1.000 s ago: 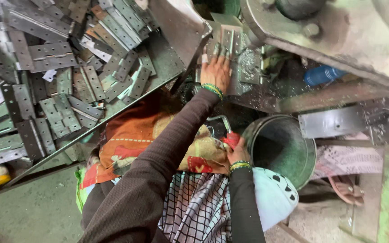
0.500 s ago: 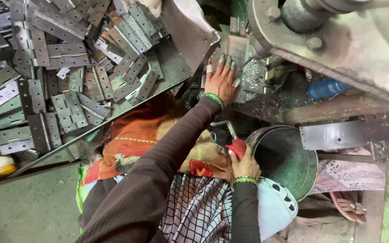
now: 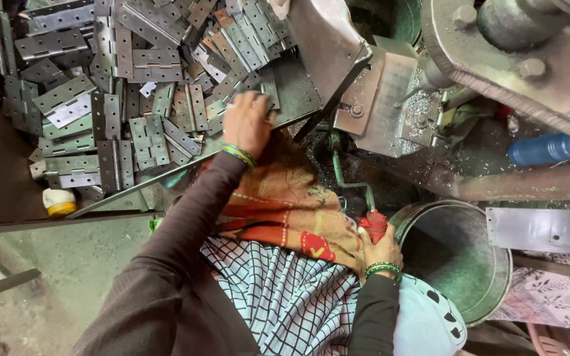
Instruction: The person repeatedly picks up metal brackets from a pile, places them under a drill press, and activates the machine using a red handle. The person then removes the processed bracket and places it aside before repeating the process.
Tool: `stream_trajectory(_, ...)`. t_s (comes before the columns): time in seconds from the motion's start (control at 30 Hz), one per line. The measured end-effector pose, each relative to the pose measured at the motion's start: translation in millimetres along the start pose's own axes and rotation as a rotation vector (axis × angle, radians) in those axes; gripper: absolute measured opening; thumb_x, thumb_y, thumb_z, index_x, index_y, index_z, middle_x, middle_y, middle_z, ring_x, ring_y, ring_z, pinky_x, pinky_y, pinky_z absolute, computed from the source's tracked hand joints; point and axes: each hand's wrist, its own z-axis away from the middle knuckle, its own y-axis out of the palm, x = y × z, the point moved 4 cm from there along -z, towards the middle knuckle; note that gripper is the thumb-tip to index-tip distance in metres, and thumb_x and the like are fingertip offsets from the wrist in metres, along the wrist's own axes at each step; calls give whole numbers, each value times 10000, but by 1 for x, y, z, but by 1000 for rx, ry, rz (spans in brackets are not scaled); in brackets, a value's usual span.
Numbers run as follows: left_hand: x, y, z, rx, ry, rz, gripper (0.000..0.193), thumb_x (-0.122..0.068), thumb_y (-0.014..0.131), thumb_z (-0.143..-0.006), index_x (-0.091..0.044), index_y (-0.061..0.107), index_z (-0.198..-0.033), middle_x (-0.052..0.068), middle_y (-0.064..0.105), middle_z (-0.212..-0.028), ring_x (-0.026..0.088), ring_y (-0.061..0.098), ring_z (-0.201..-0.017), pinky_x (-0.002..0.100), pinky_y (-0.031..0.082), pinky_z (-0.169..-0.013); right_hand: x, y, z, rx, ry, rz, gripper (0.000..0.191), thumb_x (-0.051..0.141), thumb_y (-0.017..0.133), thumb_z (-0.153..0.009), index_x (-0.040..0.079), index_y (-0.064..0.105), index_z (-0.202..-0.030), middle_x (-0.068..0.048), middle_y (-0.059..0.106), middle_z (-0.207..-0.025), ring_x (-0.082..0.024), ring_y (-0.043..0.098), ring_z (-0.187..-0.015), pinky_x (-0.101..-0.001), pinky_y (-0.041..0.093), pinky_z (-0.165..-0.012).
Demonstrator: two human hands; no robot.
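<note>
The heap of flat grey metal hinge plates [image 3: 133, 86] covers a slanted steel tray [image 3: 298, 92] at upper left. The left hand [image 3: 249, 122] rests on the plates at the heap's near edge, fingers curled over one; whether it grips cannot be told. The right hand [image 3: 380, 247] is clenched around the red-wrapped grip of a green bent metal lever [image 3: 348, 181], just beside a round galvanised metal bucket [image 3: 489, 277]. An orange patterned cloth [image 3: 285, 211] lies across the lap between both arms.

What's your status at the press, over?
Left hand on a metal hinge at the hinge pile edge. Right hand gripping the red-wrapped lever handle. Steel bucket beside it; nothing blocking.
</note>
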Motion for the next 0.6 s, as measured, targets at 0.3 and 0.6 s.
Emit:
stream_trajectory(0.3,17,28,-5,189,-58,-261,327,-207,813,-703,-73,642,-948,104,578,-1036,284,588,-1029,395,539,-770,2,-3,1,37,26,23,809,678,705,-801,261,470,-1453,-220,726,-1151,-475,686,-1055,-564,534,-893)
stream_trajectory(0.6,44,14,-20,293,-158,11,480,-516,806,-942,-49,700,-964,173,655,-948,377,655,-894,509,537,-782,-2,1,-2,20,19,18,807,685,710,-791,265,471,-1437,-225,723,-1140,-478,686,-1041,-565,537,-883)
